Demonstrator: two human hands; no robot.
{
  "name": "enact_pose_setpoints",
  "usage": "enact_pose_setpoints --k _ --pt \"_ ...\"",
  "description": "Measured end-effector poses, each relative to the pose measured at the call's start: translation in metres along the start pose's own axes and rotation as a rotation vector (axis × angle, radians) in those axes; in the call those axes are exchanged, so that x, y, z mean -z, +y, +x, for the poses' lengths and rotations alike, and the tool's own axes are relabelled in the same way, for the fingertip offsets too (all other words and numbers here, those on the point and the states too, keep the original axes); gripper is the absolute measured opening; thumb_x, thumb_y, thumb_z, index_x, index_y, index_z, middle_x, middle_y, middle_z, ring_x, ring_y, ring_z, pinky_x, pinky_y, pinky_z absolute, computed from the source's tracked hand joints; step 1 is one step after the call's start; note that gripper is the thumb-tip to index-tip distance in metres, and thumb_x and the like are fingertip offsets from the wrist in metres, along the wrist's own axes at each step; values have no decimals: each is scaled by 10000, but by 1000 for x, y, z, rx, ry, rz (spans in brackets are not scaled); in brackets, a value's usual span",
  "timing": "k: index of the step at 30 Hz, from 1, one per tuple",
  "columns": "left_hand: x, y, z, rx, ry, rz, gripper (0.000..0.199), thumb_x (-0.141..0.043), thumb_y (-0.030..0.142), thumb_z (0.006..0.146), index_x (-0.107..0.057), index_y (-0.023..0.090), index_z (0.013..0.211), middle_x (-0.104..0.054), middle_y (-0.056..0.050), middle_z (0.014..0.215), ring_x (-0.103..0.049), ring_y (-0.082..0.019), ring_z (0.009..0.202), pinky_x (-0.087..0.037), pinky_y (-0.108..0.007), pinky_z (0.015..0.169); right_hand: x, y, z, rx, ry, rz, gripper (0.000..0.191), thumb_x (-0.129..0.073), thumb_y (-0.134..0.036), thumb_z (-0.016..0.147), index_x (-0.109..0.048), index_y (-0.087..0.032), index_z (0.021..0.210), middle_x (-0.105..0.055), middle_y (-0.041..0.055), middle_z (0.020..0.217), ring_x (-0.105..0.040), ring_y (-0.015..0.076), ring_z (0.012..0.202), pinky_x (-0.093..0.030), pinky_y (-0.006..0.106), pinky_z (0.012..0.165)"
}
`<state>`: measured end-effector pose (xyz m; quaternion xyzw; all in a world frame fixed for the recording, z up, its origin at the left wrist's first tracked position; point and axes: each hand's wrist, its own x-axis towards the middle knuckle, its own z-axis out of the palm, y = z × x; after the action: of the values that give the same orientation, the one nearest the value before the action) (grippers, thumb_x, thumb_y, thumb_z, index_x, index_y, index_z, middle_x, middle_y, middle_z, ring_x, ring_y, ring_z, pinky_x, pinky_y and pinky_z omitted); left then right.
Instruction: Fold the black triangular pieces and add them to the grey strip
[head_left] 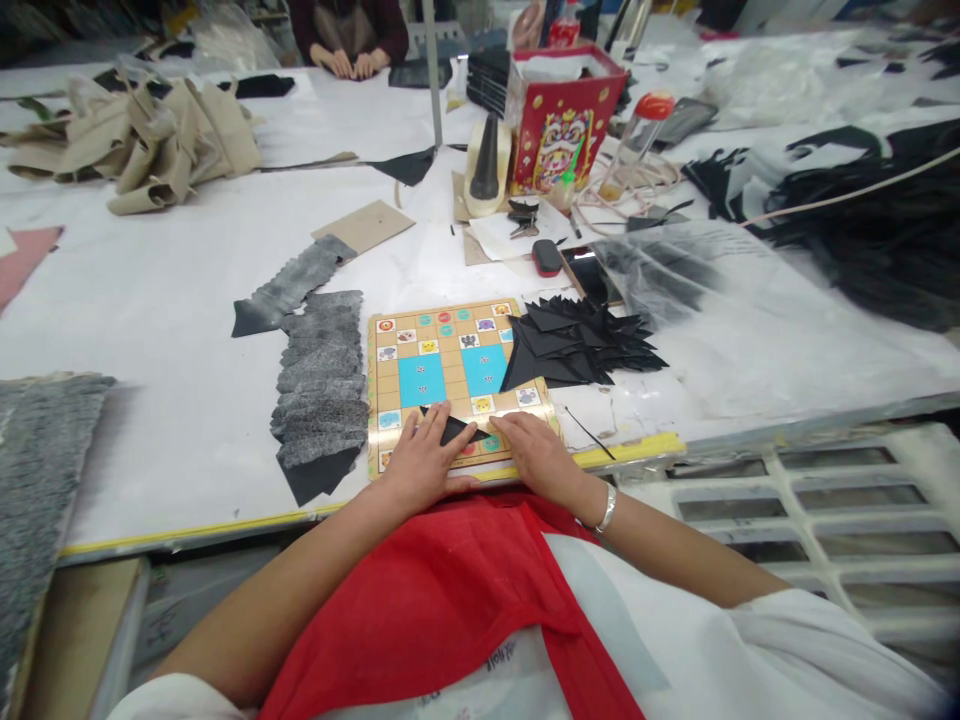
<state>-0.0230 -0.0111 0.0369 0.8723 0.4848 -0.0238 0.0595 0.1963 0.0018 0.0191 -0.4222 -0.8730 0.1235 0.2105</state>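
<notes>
A small black piece (454, 430) lies on the colourful game board (454, 372) near the table's front edge. My left hand (426, 458) rests over its left part, palm down with the fingers apart. At the piece's right end is my right hand (536, 452), its fingers pressed together; whatever they may grip is too small to make out. Right of the board, a pile of black pointed pieces (581, 343) overlaps its edge. Grey fuzzy pieces (322, 370) overlap in a column along the board's left side.
Behind the board stand a red box (562, 120), a glue bottle (637, 140) and a black-and-red case (547, 257). Beige pieces (150, 140) are heaped at the back left. Across the table are a person's hands (351, 65). Plastic film (675, 270) lies right.
</notes>
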Motion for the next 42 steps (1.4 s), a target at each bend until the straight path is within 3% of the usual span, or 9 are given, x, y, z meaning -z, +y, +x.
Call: enact_pose_setpoints --k 9,13,19,24,29,32,36,42 --pt "-1 3 -3 27 45 -33 741 -517 658 765 -328 329 1401 -284 -135 1490 -225 -337 1374 -188 -570 1078 6 -20 -7 95 -127 -305 401 -481 -163 856 -484 -118 1254 -568 128 1090 -484 237 969 -393 400 838" --pt "-7 0 -4 45 53 -62 799 -581 620 735 -314 291 1413 -261 -135 1498 -273 -319 1360 -219 -556 1087 6 -18 -7 129 -76 -400 404 -517 -151 793 -533 -148 1196 -596 113 1038 -522 255 929 -417 419 819" --pt "-10 8 -3 125 71 -84 868 -634 589 696 -307 239 1419 -261 -160 1490 -231 -340 1371 -186 -593 1087 1 -16 5 19 21 -255 367 -477 -111 804 -587 -282 1109 -623 68 982 -569 219 870 -453 358 755" --pt "-16 11 -11 180 137 -53 806 -576 586 743 -341 197 1408 -271 -177 1480 -254 -344 1363 -208 -600 1072 -2 -20 -5 48 16 -357 331 -516 -124 817 -568 -201 1134 -599 81 1034 -528 233 980 -419 381 865" --pt "-32 11 -16 247 246 84 805 -540 607 748 -376 152 1391 -326 -211 1448 -295 -365 1341 -232 -607 1047 10 -16 -7 -71 59 -281 323 -475 -87 837 -536 -157 1147 -580 96 1070 -498 206 974 -402 348 846" --pt "-36 12 -13 229 258 139 763 -492 610 766 -417 148 1368 -340 -188 1446 -320 -373 1326 -268 -604 1028 2 -26 11 8 56 -230 366 -470 -157 866 -463 -156 1232 -552 109 1127 -471 213 1023 -382 362 866" --pt "-36 5 -14 181 241 149 684 -435 594 785 -470 190 1337 -393 -133 1425 -374 -353 1300 -330 -584 999 -13 -39 32 66 -39 -258 232 -468 -263 890 -515 -145 1085 -567 87 1009 -482 214 925 -381 364 808" --pt "-42 -18 -29 219 364 158 711 -391 590 808 -448 125 1343 -434 -182 1388 -455 -330 1238 -328 -545 1004 -1 -33 27 146 -65 -318 302 -459 -403 897 -534 -141 1026 -571 63 939 -477 209 888 -356 372 812"
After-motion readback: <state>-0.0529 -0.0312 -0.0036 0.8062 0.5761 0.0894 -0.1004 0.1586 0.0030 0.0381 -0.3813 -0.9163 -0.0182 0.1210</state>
